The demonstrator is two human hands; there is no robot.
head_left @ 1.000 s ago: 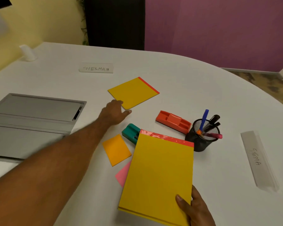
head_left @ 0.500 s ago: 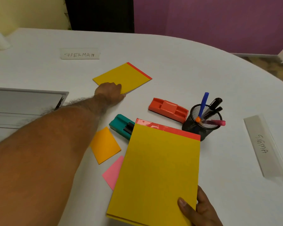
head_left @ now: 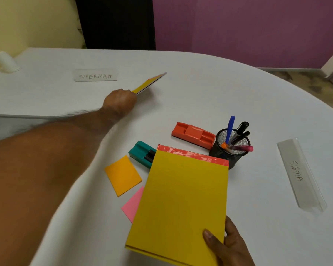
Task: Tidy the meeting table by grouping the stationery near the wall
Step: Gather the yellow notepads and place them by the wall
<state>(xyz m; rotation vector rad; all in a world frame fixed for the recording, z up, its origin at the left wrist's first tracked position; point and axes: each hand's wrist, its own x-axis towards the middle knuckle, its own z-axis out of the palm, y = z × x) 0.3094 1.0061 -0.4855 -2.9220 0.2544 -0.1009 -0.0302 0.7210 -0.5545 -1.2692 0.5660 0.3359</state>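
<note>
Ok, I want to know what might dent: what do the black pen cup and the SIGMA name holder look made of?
The pen cup: black wire mesh, probably metal, matte; the weave shows on its inner wall. SIGMA name holder: clear glossy plastic, likely acrylic; table shows through, edges glint.

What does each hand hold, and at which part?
The left hand grips the small yellow pad by its near end. The right hand holds the large yellow pad at its lower right corner, thumb on top.
</note>
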